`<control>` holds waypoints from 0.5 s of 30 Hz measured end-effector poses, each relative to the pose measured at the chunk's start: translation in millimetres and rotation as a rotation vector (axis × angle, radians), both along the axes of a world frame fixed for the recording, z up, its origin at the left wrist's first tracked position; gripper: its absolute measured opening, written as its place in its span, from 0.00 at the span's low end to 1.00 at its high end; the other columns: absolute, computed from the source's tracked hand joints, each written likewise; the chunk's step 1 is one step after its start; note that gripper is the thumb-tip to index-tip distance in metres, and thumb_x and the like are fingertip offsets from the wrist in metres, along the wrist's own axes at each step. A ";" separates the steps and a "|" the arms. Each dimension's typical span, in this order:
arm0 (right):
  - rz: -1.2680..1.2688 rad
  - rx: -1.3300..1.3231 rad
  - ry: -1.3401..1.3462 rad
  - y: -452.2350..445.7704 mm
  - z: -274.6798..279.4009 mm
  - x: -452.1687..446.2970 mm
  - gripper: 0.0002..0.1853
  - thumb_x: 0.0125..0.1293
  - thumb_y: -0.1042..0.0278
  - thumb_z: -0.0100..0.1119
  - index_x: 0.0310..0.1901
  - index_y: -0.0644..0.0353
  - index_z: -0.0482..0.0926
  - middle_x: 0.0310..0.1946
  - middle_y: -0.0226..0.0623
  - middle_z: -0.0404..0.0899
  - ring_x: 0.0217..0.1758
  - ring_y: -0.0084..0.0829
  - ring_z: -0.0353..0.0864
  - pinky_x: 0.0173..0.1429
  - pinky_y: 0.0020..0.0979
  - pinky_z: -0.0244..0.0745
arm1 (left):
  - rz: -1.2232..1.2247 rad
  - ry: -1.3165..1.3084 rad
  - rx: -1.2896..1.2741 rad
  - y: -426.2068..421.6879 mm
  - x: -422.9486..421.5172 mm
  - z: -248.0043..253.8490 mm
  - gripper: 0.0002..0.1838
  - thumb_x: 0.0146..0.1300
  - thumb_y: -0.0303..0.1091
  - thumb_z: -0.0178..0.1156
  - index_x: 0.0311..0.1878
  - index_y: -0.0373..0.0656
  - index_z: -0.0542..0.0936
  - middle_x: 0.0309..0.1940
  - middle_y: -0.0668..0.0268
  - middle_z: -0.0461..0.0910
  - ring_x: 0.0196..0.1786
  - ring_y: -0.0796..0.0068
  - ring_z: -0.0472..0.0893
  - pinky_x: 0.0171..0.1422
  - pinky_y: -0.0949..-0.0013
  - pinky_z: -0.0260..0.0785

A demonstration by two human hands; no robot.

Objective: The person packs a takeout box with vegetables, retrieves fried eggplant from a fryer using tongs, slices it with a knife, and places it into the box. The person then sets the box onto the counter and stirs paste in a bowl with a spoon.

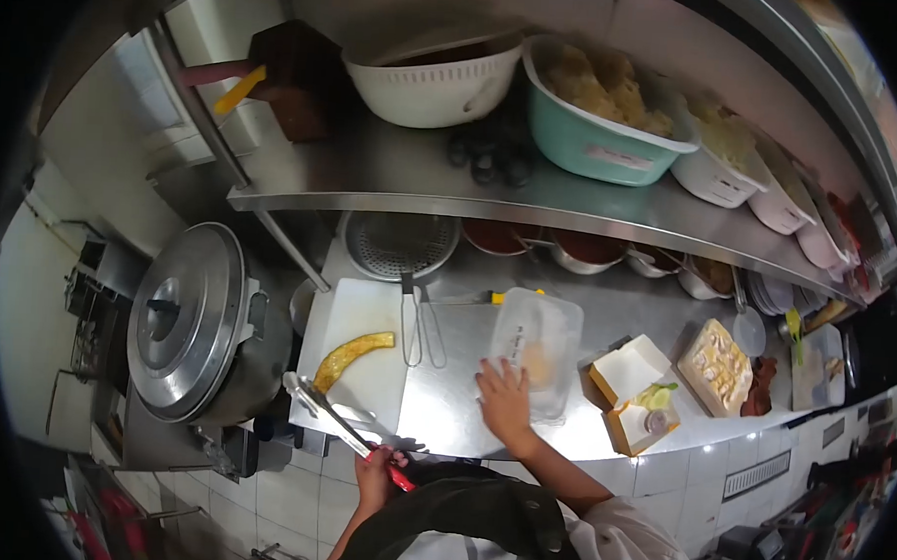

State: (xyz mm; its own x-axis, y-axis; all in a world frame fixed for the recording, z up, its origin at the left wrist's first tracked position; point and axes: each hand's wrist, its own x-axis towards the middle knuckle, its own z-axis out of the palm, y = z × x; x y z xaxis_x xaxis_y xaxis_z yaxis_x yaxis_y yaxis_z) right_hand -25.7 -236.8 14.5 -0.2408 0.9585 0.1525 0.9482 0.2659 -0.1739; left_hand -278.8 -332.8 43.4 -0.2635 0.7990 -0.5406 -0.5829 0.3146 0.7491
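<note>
My left hand (376,474) is closed around the red handle of metal tongs (337,418). Their head reaches the lower left edge of a white cutting board (370,347), by the near end of a curved, yellow-brown piece of food (355,355). My right hand (506,401) has its fingers spread at the near left side of a clear plastic container (544,329). Something pale and orange-tinted shows inside or through the container. Whether my fingertips press on it or only overlap it, I cannot tell.
A whisk-like wire tool (423,329) lies beside the board. An open takeaway box (635,428) and a tray of browned food (717,367) stand right. A large lidded pot (188,324) is left. Above runs a steel shelf (422,191) with bowls and tubs.
</note>
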 end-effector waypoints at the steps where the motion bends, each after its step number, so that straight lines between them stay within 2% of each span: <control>1: -0.042 -0.011 -0.007 2.6 1.0 4.9 0.24 0.55 0.63 0.63 0.56 0.53 0.75 0.69 0.35 0.60 0.73 0.42 0.54 0.71 0.60 0.46 | 0.031 -0.015 0.007 0.2 0.9 2.5 0.09 0.59 0.19 0.51 0.42 0.39 0.65 0.32 0.60 0.72 0.28 0.71 0.76 0.30 0.66 0.74; 4: -0.087 -0.008 0.126 21.1 23.7 26.2 0.24 0.53 0.68 0.62 0.54 0.57 0.75 0.67 0.38 0.62 0.72 0.43 0.55 0.71 0.59 0.48 | 0.024 0.107 0.035 -4.3 -9.5 -4.4 0.11 0.57 0.18 0.50 0.42 0.40 0.65 0.32 0.60 0.72 0.28 0.72 0.75 0.30 0.67 0.73; 7: -0.056 0.085 0.249 60.6 33.8 20.3 0.23 0.51 0.73 0.62 0.52 0.63 0.75 0.64 0.42 0.65 0.70 0.43 0.58 0.70 0.54 0.51 | 0.051 0.261 0.039 -10.5 -22.6 -9.6 0.11 0.56 0.19 0.50 0.42 0.40 0.65 0.30 0.62 0.72 0.23 0.75 0.73 0.25 0.71 0.69; 9: -0.056 0.109 0.080 119.4 -17.8 24.9 0.20 0.55 0.71 0.58 0.52 0.64 0.76 0.62 0.43 0.68 0.68 0.43 0.63 0.69 0.49 0.55 | 0.034 0.329 0.024 -14.6 -30.7 -8.8 0.11 0.55 0.20 0.50 0.42 0.41 0.66 0.29 0.63 0.72 0.21 0.76 0.72 0.24 0.72 0.68; 10: -0.139 0.046 -0.089 150.2 -39.3 24.6 0.19 0.58 0.69 0.56 0.53 0.62 0.76 0.62 0.43 0.69 0.68 0.42 0.63 0.69 0.47 0.57 | 0.027 0.346 0.017 -15.8 -34.5 -3.9 0.12 0.54 0.20 0.50 0.42 0.41 0.66 0.30 0.63 0.72 0.21 0.76 0.71 0.23 0.72 0.68; 11: -0.217 -0.016 -0.256 177.8 -55.1 21.9 0.19 0.61 0.67 0.53 0.54 0.60 0.77 0.62 0.43 0.70 0.68 0.41 0.64 0.68 0.44 0.58 | 0.023 0.367 0.008 -17.9 -39.6 -0.5 0.12 0.53 0.20 0.50 0.42 0.41 0.66 0.30 0.64 0.72 0.20 0.76 0.71 0.22 0.71 0.67; 13: -0.344 -0.109 -0.406 222.7 -67.8 24.9 0.17 0.64 0.64 0.50 0.52 0.57 0.79 0.58 0.45 0.74 0.67 0.39 0.67 0.67 0.40 0.61 | 0.020 0.394 0.006 -22.2 -51.1 -5.8 0.12 0.55 0.19 0.51 0.42 0.42 0.66 0.28 0.65 0.73 0.20 0.77 0.71 0.23 0.73 0.67; 15: -0.291 -0.266 -0.457 250.5 -71.4 36.5 0.12 0.64 0.65 0.53 0.44 0.54 0.83 0.49 0.39 0.81 0.56 0.38 0.78 0.55 0.38 0.72 | 0.096 0.372 -0.004 -31.2 -59.3 -5.7 0.12 0.56 0.18 0.53 0.42 0.41 0.67 0.29 0.65 0.74 0.21 0.78 0.72 0.24 0.75 0.67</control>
